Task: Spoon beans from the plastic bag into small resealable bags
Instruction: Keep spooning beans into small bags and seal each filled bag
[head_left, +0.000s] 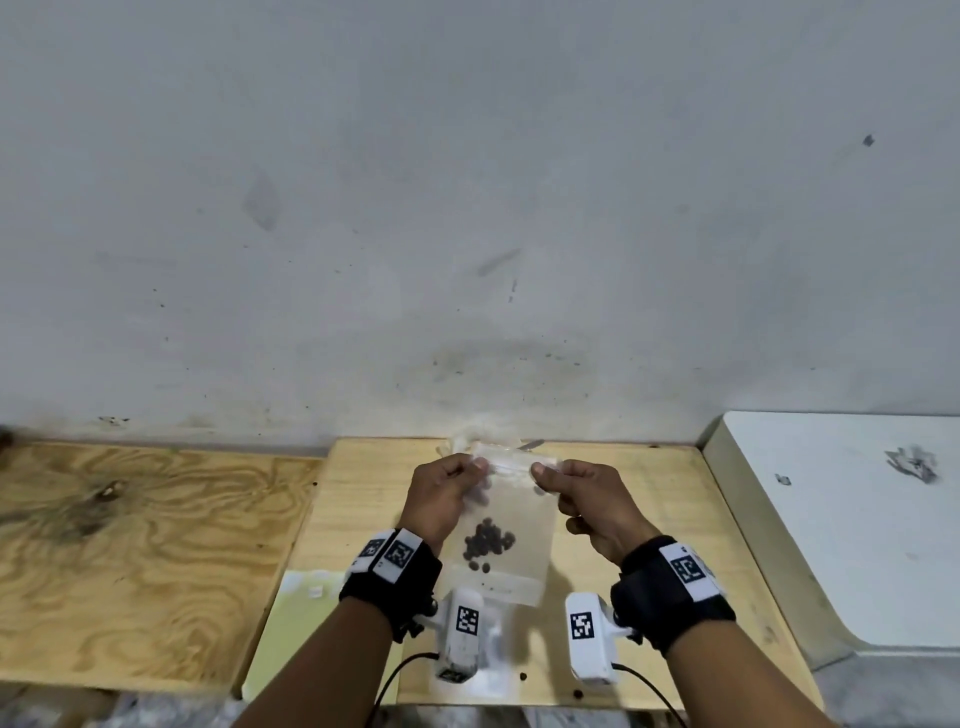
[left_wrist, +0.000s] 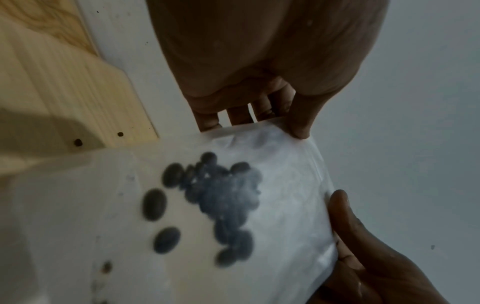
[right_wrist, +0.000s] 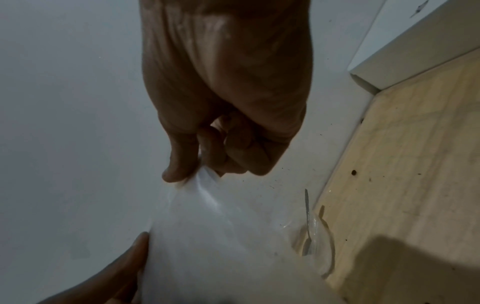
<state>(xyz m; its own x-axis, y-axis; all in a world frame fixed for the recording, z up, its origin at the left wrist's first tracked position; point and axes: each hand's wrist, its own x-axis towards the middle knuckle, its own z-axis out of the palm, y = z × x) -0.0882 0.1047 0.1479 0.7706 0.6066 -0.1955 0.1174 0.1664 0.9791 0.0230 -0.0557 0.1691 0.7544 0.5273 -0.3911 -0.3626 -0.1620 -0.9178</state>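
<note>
A small clear resealable bag (head_left: 519, 512) hangs above the light wooden table (head_left: 675, 519), with a cluster of dark beans (head_left: 488, 540) in its lower half. My left hand (head_left: 475, 467) pinches its top left corner and my right hand (head_left: 543, 474) pinches the top right corner. In the left wrist view the left hand (left_wrist: 259, 125) has its thumb on the bag (left_wrist: 285, 185) rim, and the beans (left_wrist: 223, 195) show through. The right hand (right_wrist: 197, 172) pinches the bag (right_wrist: 207, 236) film. Behind, the crumpled plastic bag (right_wrist: 322, 246) holds a metal spoon (right_wrist: 307, 222).
A plywood board (head_left: 130, 545) lies to the left and a white slab (head_left: 857, 519) to the right. A grey wall (head_left: 467, 208) rises right behind the table. Loose beans (head_left: 523, 676) lie near the front edge, and a pale green sheet (head_left: 291, 623) sits at front left.
</note>
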